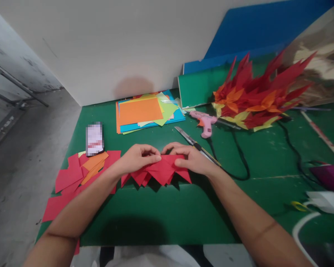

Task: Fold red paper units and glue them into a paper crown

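A strip of red folded paper (163,171) with several pointed tips facing me lies across the middle of the green table. My left hand (140,159) pinches its upper edge, thumb on top. On the strip's right part, my right hand (190,157) grips the same edge between thumb and fingers; some fingertips are hidden behind the paper. Just beyond my right hand rests a utility knife (196,144) with its blade out. Loose red paper pieces (69,178) and a few orange ones (94,163) are scattered under and beside my left forearm.
A phone (95,139) lies left. Coloured paper sheets (140,111) are stacked at the back, near a pink glue gun (204,122) with a black cord. A red and orange paper flame-like piece (258,96) stands back right. A purple object (328,176) sits at the right edge.
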A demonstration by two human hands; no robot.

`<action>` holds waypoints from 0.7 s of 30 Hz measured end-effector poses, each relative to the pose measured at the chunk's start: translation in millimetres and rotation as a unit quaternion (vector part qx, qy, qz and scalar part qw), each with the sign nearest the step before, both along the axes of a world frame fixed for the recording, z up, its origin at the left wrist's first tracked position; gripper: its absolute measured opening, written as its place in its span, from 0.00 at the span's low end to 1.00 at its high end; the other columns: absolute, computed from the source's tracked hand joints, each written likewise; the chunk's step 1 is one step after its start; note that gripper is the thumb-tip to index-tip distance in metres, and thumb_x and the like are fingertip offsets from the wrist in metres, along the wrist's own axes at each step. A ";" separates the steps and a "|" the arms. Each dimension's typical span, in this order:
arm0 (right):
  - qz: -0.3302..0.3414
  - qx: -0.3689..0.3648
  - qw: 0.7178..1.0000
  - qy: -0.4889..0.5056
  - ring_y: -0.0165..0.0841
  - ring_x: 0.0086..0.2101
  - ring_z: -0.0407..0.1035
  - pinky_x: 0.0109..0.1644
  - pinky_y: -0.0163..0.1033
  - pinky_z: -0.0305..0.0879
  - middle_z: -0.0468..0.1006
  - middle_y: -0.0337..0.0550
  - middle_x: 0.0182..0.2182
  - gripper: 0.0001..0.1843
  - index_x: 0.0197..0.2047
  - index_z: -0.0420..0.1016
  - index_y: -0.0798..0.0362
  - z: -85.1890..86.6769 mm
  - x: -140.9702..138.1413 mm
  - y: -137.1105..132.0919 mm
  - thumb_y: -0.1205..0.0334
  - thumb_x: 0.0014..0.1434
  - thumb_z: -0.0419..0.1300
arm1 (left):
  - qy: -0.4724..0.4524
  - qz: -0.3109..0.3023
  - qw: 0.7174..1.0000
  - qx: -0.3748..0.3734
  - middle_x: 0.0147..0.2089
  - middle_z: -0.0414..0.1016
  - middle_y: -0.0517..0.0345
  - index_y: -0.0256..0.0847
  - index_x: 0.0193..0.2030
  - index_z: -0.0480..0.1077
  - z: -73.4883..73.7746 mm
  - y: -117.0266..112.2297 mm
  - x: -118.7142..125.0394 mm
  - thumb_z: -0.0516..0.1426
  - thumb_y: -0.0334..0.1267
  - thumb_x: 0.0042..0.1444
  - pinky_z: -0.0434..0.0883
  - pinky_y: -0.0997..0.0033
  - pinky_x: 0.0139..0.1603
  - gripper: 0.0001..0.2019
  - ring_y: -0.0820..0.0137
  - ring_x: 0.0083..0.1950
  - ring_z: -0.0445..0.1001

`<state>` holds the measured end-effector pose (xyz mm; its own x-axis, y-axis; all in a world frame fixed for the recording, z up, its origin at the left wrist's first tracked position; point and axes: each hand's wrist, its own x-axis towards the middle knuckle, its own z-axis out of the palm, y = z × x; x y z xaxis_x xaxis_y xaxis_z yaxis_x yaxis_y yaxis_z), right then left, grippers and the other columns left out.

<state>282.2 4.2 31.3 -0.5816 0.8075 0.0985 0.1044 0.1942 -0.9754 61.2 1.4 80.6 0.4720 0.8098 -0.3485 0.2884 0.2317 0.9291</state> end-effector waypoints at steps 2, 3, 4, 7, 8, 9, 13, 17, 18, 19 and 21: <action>-0.025 -0.092 0.992 0.082 0.40 0.42 0.69 0.48 0.46 0.63 0.75 0.47 0.41 0.29 0.38 0.75 0.50 -5.2 -0.1 -0.4 0.31 0.52 0.56 | -0.088 0.043 0.993 -0.065 0.28 0.71 0.64 0.38 0.32 0.72 -1.3 0.9 -1.3 0.64 0.40 0.48 0.64 0.80 0.32 0.09 0.79 0.28 0.68; -0.030 -0.133 0.983 0.123 0.40 0.41 0.70 0.47 0.46 0.64 0.76 0.47 0.40 0.33 0.41 0.74 0.50 -7.4 -1.0 -0.6 0.28 0.51 0.52 | -0.136 0.066 0.983 -0.101 0.28 0.71 0.64 0.37 0.32 0.71 -2.0 1.0 -1.5 0.65 0.40 0.47 0.65 0.80 0.31 0.11 0.79 0.28 0.68; -0.027 -0.167 0.973 0.160 0.41 0.40 0.70 0.45 0.46 0.65 0.76 0.47 0.38 0.35 0.43 0.72 0.49 -9.1 -2.4 -1.0 0.26 0.51 0.49 | -0.184 0.090 0.970 -0.132 0.28 0.71 0.64 0.37 0.32 0.70 -2.7 1.0 -1.3 0.66 0.41 0.46 0.65 0.80 0.29 0.12 0.79 0.27 0.68; 0.009 -0.232 0.946 0.227 0.41 0.38 0.71 0.45 0.47 0.66 0.74 0.43 0.29 0.37 0.44 0.71 0.49 -10.7 -8.7 -2.6 0.25 0.51 0.46 | -0.293 0.161 0.922 -0.195 0.26 0.69 0.63 0.36 0.32 0.70 -5.3 1.2 0.3 0.64 0.39 0.51 0.66 0.81 0.27 0.10 0.79 0.24 0.67; 0.018 -0.252 0.938 0.238 0.40 0.36 0.72 0.45 0.47 0.66 0.73 0.41 0.26 0.36 0.44 0.70 0.49 -10.2 -10.9 -3.4 0.26 0.52 0.47 | -0.318 0.180 0.906 -0.215 0.25 0.67 0.62 0.35 0.31 0.69 -6.3 1.7 0.5 0.62 0.38 0.54 0.66 0.81 0.26 0.08 0.79 0.24 0.66; 0.022 -0.274 0.930 0.244 0.39 0.34 0.72 0.45 0.47 0.66 0.71 0.39 0.25 0.34 0.44 0.70 0.49 -9.5 -12.9 -4.3 0.28 0.53 0.49 | -0.342 0.195 0.889 -0.236 0.24 0.66 0.62 0.35 0.30 0.68 -7.5 2.7 0.4 0.58 0.37 0.58 0.66 0.82 0.25 0.08 0.80 0.23 0.66; -0.014 -0.321 0.908 0.268 0.31 0.28 0.68 0.37 0.40 0.67 0.70 0.36 0.28 0.28 0.52 0.67 0.43 -8.3 -14.6 -5.4 0.43 0.51 0.63 | -0.418 0.237 0.823 -0.302 0.21 0.59 0.64 0.35 0.26 0.64 -13.1 9.9 -5.7 0.45 0.34 0.67 0.62 0.86 0.19 0.18 0.83 0.19 0.60; -0.112 -0.286 0.907 0.287 0.30 0.30 0.66 0.34 0.37 0.66 0.70 0.36 0.32 0.35 0.59 0.62 0.38 -13.9 -9.0 -0.5 0.51 0.48 0.65 | -0.402 0.318 0.812 -0.279 0.18 0.52 0.68 0.36 0.23 0.58 -20.1 16.7 -14.6 0.44 0.38 0.69 0.54 0.88 0.14 0.21 0.85 0.14 0.54; -0.133 -0.269 0.911 0.283 0.31 0.31 0.66 0.36 0.37 0.67 0.70 0.36 0.34 0.34 0.59 0.61 0.38 -15.7 -7.8 0.9 0.51 0.49 0.64 | -0.391 0.333 0.816 -0.265 0.18 0.52 0.68 0.36 0.22 0.57 -22.2 17.5 -16.3 0.45 0.39 0.68 0.52 0.88 0.13 0.21 0.86 0.13 0.53; -0.148 -0.254 0.915 0.276 0.31 0.33 0.67 0.37 0.38 0.67 0.71 0.37 0.35 0.33 0.59 0.61 0.38 -17.3 -7.1 2.1 0.51 0.50 0.63 | -0.380 0.345 0.820 -0.255 0.17 0.51 0.69 0.37 0.22 0.56 -24.4 17.9 -17.8 0.46 0.41 0.68 0.51 0.88 0.12 0.22 0.86 0.13 0.52; -0.161 -0.234 0.922 0.263 0.32 0.36 0.68 0.42 0.40 0.69 0.72 0.39 0.39 0.31 0.60 0.61 0.38 -19.4 -6.7 3.2 0.50 0.53 0.60 | -0.359 0.351 0.828 -0.250 0.16 0.50 0.70 0.37 0.21 0.55 -28.9 18.3 -20.3 0.47 0.45 0.67 0.50 0.87 0.12 0.23 0.86 0.12 0.50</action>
<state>275.5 7.5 11.8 -0.2753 0.9555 -0.1058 -0.4277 -0.2203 -0.8766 40.9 19.8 51.8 0.1781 0.8112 -0.5569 -0.6654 0.5163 0.5392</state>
